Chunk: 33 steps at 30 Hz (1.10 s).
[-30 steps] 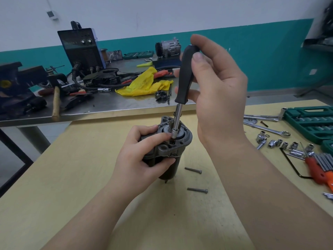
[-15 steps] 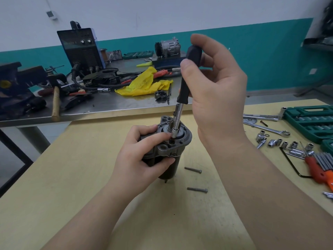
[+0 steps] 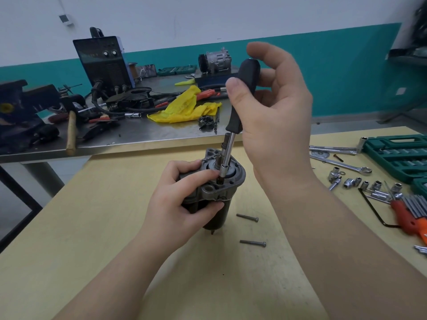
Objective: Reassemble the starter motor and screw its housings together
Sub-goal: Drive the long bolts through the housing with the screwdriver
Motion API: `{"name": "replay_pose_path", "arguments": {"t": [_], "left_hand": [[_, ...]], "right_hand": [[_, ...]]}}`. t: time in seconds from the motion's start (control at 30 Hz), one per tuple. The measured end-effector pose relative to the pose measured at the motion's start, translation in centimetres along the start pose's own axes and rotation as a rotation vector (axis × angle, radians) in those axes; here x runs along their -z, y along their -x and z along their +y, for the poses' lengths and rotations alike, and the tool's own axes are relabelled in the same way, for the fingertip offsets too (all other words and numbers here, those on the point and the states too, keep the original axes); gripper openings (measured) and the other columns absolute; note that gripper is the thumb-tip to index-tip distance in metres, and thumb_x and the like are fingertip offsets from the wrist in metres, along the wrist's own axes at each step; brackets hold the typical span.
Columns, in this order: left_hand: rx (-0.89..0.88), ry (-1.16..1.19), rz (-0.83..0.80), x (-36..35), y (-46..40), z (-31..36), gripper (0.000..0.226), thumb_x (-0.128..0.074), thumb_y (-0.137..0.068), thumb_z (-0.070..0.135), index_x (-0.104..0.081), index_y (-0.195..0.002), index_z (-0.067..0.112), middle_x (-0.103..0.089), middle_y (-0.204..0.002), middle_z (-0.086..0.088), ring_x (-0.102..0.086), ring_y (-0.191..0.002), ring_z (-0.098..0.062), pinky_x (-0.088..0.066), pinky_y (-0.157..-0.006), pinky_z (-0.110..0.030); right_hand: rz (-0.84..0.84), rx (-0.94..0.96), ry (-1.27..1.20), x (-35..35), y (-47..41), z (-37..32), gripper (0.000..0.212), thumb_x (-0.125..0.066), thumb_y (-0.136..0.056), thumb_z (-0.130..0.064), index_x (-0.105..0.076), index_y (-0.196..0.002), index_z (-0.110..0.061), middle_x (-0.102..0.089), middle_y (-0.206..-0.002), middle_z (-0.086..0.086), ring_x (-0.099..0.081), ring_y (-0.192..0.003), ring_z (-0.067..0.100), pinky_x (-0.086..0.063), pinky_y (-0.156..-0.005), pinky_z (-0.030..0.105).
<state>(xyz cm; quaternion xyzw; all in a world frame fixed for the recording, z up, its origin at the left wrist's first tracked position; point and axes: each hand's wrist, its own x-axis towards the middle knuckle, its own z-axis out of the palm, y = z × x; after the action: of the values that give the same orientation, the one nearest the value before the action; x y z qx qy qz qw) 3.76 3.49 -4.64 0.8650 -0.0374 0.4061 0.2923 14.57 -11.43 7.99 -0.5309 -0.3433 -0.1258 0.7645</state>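
Note:
The starter motor [image 3: 227, 181] stands upright on the wooden table [image 3: 92, 227], grey end housing on top, dark body below. My left hand [image 3: 180, 199] grips its left side, index finger lying beside the bolt hole. A black-handled socket driver [image 3: 242, 95] leans over the motor, its socket tip [image 3: 223, 173] seated on a bolt in the housing. My right hand [image 3: 272, 112] holds the handle between thumb and fingers. Two loose long bolts [image 3: 247, 217] [image 3: 253, 242] lie on the table right of the motor.
Loose sockets [image 3: 360, 182], wrenches [image 3: 342, 163], a hex key set [image 3: 416, 211] and a green socket case [image 3: 397, 155] lie at the right. Behind stands a steel bench [image 3: 138, 132] with a welder [image 3: 104, 61], yellow rag [image 3: 184, 107], hammer [image 3: 71, 130] and tools.
My right thumb and fingers have shifted round the driver handle, turning it. The motor and my left hand stay in place.

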Motion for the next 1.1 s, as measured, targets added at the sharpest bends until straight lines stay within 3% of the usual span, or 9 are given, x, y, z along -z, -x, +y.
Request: {"name": "replay_pose_path", "arguments": {"t": [0.07, 0.23, 0.43, 0.57, 0.67, 0.77, 0.9, 0.97, 1.1], "left_hand": [[0.001, 0.0, 0.002, -0.02, -0.01, -0.06, 0.056, -0.084, -0.078, 0.039, -0.067, -0.131, 0.042, -0.051, -0.137, 0.017, -0.053, -0.141, -0.014, -0.044, -0.112, -0.018], [-0.002, -0.015, -0.002, -0.01, 0.06, -0.25, 0.057, -0.085, -0.078, 0.04, -0.068, -0.132, 0.041, -0.051, -0.137, 0.017, -0.053, -0.141, -0.014, -0.044, -0.112, -0.02], [-0.004, -0.015, -0.001, -0.03, -0.01, -0.45, 0.056, -0.085, -0.078, 0.041, -0.067, -0.132, 0.043, -0.051, -0.137, 0.017, -0.053, -0.142, -0.016, -0.044, -0.113, -0.02], [-0.009, -0.017, -0.001, -0.01, 0.0, -0.4, 0.057, -0.085, -0.078, 0.04, -0.067, -0.132, 0.041, -0.05, -0.138, 0.018, -0.052, -0.142, -0.014, -0.044, -0.113, -0.019], [-0.007, -0.015, 0.001, -0.01, -0.02, -0.31, 0.057, -0.085, -0.078, 0.039, -0.068, -0.132, 0.04, -0.051, -0.138, 0.017, -0.053, -0.142, -0.014, -0.043, -0.112, -0.017], [-0.005, -0.013, 0.0, -0.02, -0.01, -0.23, 0.057, -0.085, -0.078, 0.039, -0.067, -0.132, 0.04, -0.051, -0.138, 0.018, -0.052, -0.141, -0.012, -0.043, -0.112, -0.016], [-0.002, -0.013, -0.001, 0.02, -0.01, -0.22, 0.057, -0.085, -0.078, 0.039, -0.067, -0.132, 0.041, -0.05, -0.138, 0.019, -0.052, -0.141, -0.013, -0.043, -0.112, -0.017], [-0.005, -0.015, -0.001, 0.03, -0.05, -0.19, 0.056, -0.085, -0.078, 0.039, -0.067, -0.132, 0.041, -0.05, -0.138, 0.019, -0.052, -0.141, -0.013, -0.043, -0.112, -0.017], [-0.01, -0.02, 0.001, 0.0, -0.07, -0.15, 0.056, -0.085, -0.078, 0.039, -0.068, -0.131, 0.041, -0.049, -0.138, 0.021, -0.053, -0.141, -0.012, -0.043, -0.112, -0.016]], "right_hand": [[0.012, 0.0, -0.01, -0.07, 0.03, -0.06, 0.032, -0.076, -0.099, -0.014, -0.066, -0.126, -0.026, -0.068, -0.096, 0.001, -0.07, -0.087, 0.026, -0.065, -0.064, 0.035], [-0.013, -0.06, -0.138, -0.07, 0.16, 0.09, 0.022, -0.061, -0.105, -0.017, -0.072, -0.123, -0.025, -0.074, -0.102, -0.007, -0.072, -0.101, 0.025, -0.063, -0.086, 0.059], [0.004, 0.015, -0.02, -0.09, 0.06, -0.07, 0.028, -0.074, -0.1, -0.012, -0.067, -0.123, -0.026, -0.071, -0.094, -0.001, -0.069, -0.082, 0.016, -0.065, -0.068, 0.039], [0.016, -0.028, -0.109, -0.02, 0.04, -0.02, 0.017, -0.068, -0.103, -0.016, -0.071, -0.118, -0.024, -0.072, -0.095, -0.008, -0.069, -0.09, 0.014, -0.063, -0.084, 0.057], [-0.004, -0.091, -0.181, 0.1, 0.15, -0.07, 0.02, -0.055, -0.109, -0.014, -0.072, -0.12, -0.02, -0.076, -0.109, 0.003, -0.074, -0.103, 0.027, -0.062, -0.087, 0.062], [-0.021, -0.056, -0.148, 0.04, 0.25, -0.2, 0.019, -0.06, -0.108, -0.012, -0.069, -0.119, -0.024, -0.075, -0.101, 0.007, -0.074, -0.093, 0.037, -0.065, -0.077, 0.059], [0.02, 0.007, -0.059, -0.18, 0.05, -0.22, 0.023, -0.073, -0.101, -0.012, -0.068, -0.118, -0.027, -0.07, -0.091, -0.003, -0.065, -0.08, 0.014, -0.064, -0.075, 0.047], [0.025, -0.018, -0.102, -0.14, 0.08, -0.14, 0.018, -0.07, -0.102, -0.014, -0.07, -0.118, -0.023, -0.07, -0.092, -0.006, -0.065, -0.083, 0.011, -0.065, -0.076, 0.049], [-0.002, -0.093, -0.194, 0.12, 0.25, -0.1, 0.022, -0.054, -0.109, -0.016, -0.072, -0.121, -0.022, -0.076, -0.111, 0.008, -0.074, -0.104, 0.033, -0.063, -0.086, 0.062]]}}
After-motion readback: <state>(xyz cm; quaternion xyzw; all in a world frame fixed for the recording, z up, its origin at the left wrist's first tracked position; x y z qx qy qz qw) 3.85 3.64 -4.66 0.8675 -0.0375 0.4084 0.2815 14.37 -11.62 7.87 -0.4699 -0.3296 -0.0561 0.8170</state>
